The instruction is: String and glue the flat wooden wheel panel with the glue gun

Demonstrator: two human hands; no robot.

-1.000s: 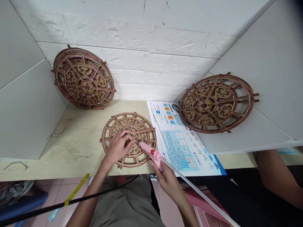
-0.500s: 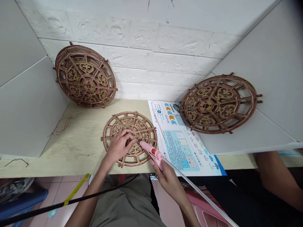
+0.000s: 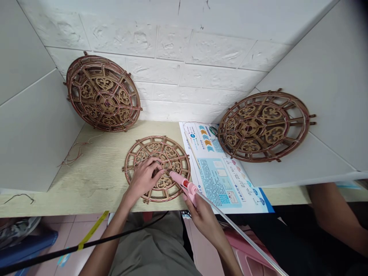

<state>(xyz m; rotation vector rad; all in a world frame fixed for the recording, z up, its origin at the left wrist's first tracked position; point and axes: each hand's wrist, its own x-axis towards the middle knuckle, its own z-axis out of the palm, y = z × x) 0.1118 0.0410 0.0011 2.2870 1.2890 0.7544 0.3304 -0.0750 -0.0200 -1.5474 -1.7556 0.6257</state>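
A round brown lattice disc point(image 3: 163, 183) with reddish wire along its rings lies flat near the table's front edge. My left hand point(image 3: 145, 176) rests over its left half, fingers bent and pressed close to the wire near the centre; what they hold is too small to tell. My right hand point(image 3: 202, 214) is wrapped round a pink glue gun point(image 3: 184, 183), whose nozzle points at the disc just right of its centre. From the gun's back a long clear glue stick point(image 3: 244, 235) runs down to the right.
Similar discs lean at the back left point(image 3: 103, 94) and on the right point(image 3: 264, 126). A printed sheet point(image 3: 221, 184) with a thin stick point(image 3: 192, 149) lies beside the flat disc. Loose wire point(image 3: 75, 153) is at left. Another person's arm point(image 3: 336, 218) shows at right.
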